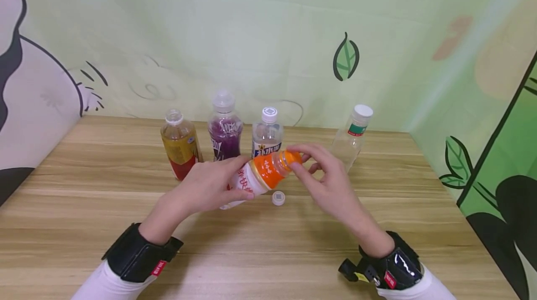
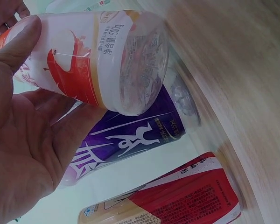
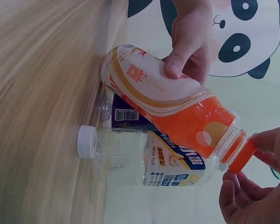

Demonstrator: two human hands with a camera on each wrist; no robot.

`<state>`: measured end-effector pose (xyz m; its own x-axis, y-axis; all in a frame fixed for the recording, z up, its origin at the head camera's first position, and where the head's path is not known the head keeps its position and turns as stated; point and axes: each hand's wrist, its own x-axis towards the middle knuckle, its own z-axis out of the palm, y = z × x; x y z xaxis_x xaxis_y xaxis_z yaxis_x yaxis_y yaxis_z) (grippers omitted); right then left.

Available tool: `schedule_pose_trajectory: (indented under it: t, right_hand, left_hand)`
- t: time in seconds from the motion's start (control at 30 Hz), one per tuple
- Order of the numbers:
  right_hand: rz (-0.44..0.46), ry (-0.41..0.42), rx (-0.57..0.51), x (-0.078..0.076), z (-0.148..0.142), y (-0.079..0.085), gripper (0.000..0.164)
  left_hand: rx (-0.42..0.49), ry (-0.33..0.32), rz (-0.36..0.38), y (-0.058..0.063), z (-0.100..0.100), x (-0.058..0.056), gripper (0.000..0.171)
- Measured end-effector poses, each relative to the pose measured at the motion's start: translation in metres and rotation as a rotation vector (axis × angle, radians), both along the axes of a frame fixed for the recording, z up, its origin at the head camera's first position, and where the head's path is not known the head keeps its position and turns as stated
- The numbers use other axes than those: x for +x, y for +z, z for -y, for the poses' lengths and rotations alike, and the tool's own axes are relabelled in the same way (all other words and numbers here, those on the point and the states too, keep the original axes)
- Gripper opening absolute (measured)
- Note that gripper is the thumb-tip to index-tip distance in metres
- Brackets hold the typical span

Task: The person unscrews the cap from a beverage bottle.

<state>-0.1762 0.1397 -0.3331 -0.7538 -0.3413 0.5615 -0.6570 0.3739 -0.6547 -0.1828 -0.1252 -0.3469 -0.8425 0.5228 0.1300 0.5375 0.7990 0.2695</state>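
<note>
The left hand (image 1: pixel 209 186) is curled around the middle of a plastic bottle with a white-and-orange label (image 1: pixel 268 169), its thumb along the near side and its fingers behind. The right hand (image 1: pixel 327 176) pinches the bottle's orange screw cap (image 1: pixel 293 156) between thumb and fingertips, its other fingers loosely bent; whether the cap is screwed tight cannot be told. The bottle is held tilted between the two hands, mouth up toward the right hand, base down past the left palm. An apple picture is printed near its base.

Just below the bottle, between the hands, a loose white cap (image 1: pixel 278 198) lies on the wooden surface (image 1: pixel 260 253). Directly beyond the left hand stands a purple-labelled drink bottle (image 1: pixel 225 134) with a translucent top; farther to that hand's left is a bottle with a yellow-and-red label (image 1: pixel 180 146), its neck uncapped. Beyond the held bottle, between the hands, stands a clear bottle with a blue-and-white label (image 1: pixel 267 137) and white cap. Past the right hand is a clear bottle with a green neck label (image 1: pixel 347 144), white-capped too. Behind them all hangs a pale green printed backdrop (image 1: pixel 251 44).
</note>
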Motion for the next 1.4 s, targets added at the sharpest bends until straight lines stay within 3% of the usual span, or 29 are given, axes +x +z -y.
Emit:
schedule_pose_trajectory:
  t: [0.27, 0.97, 1.23, 1.4]
  right_hand:
    - [0.015, -0.023, 0.003, 0.0001, 0.0007, 0.0003, 0.038]
    - [0.029, -0.018, 0.004, 0.0009, 0.0011, -0.0004, 0.038]
    - [-0.008, -0.064, 0.017, -0.0010, -0.0002, -0.0022, 0.038]
    - [-0.051, -0.138, 0.097, -0.0025, -0.0012, -0.0049, 0.038]
  left_hand:
    - [-0.005, 0.001, -0.002, 0.0001, 0.0004, 0.0003, 0.076]
    - [0.008, 0.011, 0.009, -0.0013, 0.0013, -0.0020, 0.075]
    - [0.017, 0.019, 0.017, -0.0005, 0.0034, -0.0038, 0.073]
    - [0.024, 0.032, 0.025, 0.0001, 0.0042, -0.0040, 0.071]
